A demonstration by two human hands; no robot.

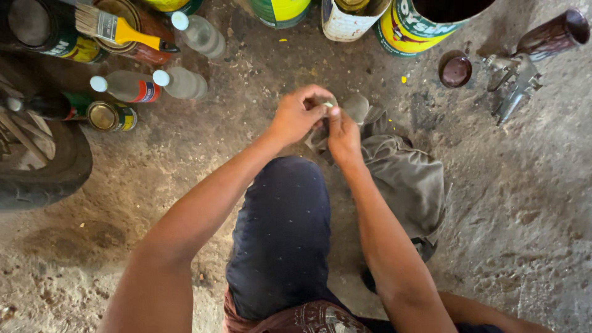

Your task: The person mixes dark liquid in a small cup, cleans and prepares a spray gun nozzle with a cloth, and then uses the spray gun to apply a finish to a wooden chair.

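My left hand (298, 114) and my right hand (343, 134) meet above my knee, both pinched on a small pale object (330, 104) that the fingers mostly hide. Just beyond the fingertips lies a small grey rounded piece (356, 107) on a grey-brown cloth (404, 176) spread on the dirt floor. My knee in dark blue trousers (280, 234) is below the hands.
Clear bottles with white caps (180, 82) lie at upper left beside small tins (111, 116), a yellow-handled paintbrush (117, 29) on a can, and a tyre (43, 166). Paint cans (407, 28) line the top edge. A spray gun (518, 80) and brown lid (455, 69) lie at upper right.
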